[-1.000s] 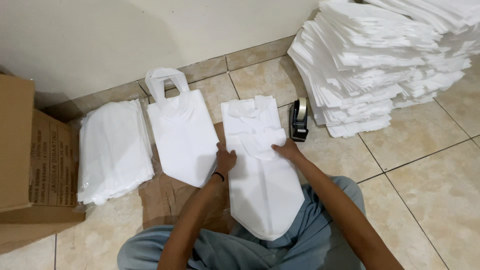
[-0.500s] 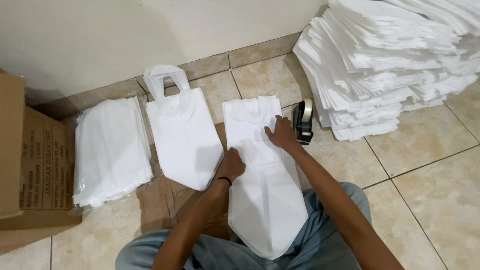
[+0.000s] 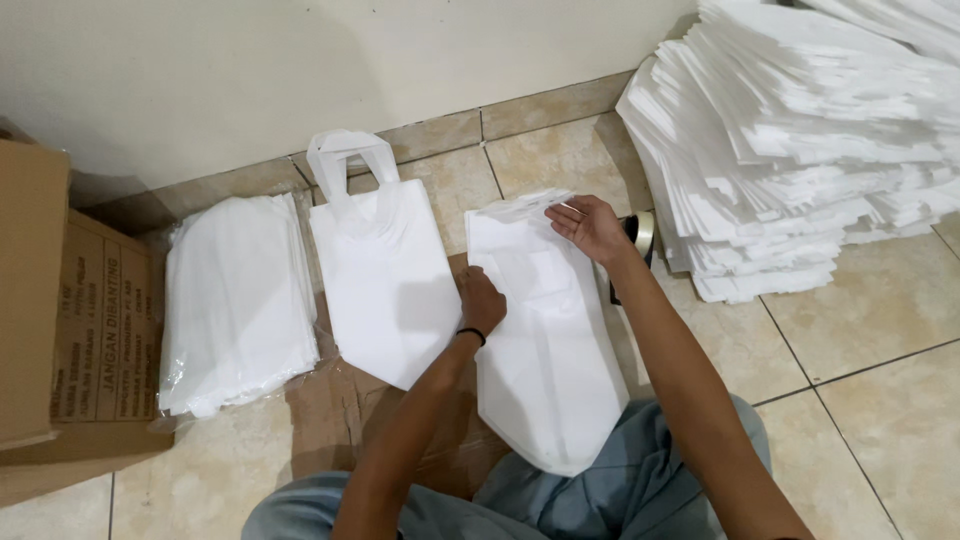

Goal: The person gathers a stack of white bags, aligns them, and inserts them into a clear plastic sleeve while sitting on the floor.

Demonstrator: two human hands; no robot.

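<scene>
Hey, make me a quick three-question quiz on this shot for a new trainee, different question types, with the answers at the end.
1. True or false: the left hand presses down on the white bag lying in front of the person.
2. Multiple choice: what does the right hand touch? A) the top edge of that bag; B) the cardboard box; C) the tall stack of white bags.
3. Fill in: the bag with loop handles lies to the ____ of the bag under the hands, as the person sees it.

Key: 1 true; 2 A; 3 left.
</scene>
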